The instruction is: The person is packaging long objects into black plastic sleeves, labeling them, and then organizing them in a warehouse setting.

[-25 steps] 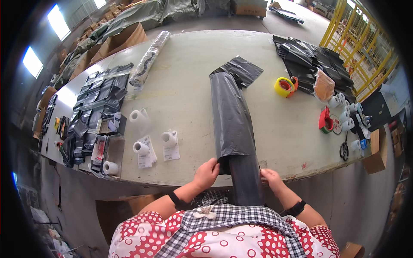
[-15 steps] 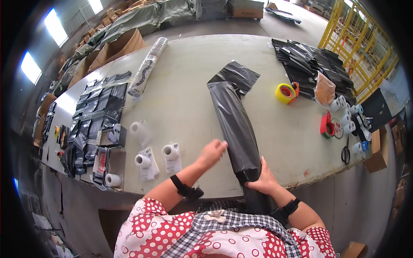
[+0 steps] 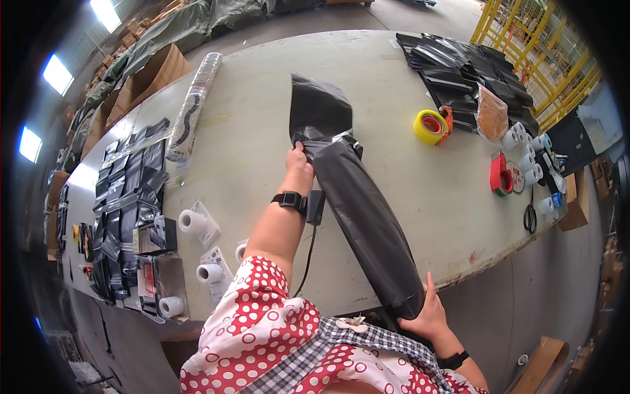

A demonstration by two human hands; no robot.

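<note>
Black, glossy, tube-shaped plastic bundle (image 3: 367, 210) slants rightward across the pale table (image 3: 249, 151) toward you, its far flap loose and flared; your left hand (image 3: 299, 161) grips its creased neck, your right hand (image 3: 428, 316) clasps its smooth near end.

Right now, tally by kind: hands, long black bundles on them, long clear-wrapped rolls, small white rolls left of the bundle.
Left hand and right hand: 2
Long black bundle: 1
Long clear-wrapped roll: 1
Small white rolls: 4, one partly hidden
Total: 8
</note>
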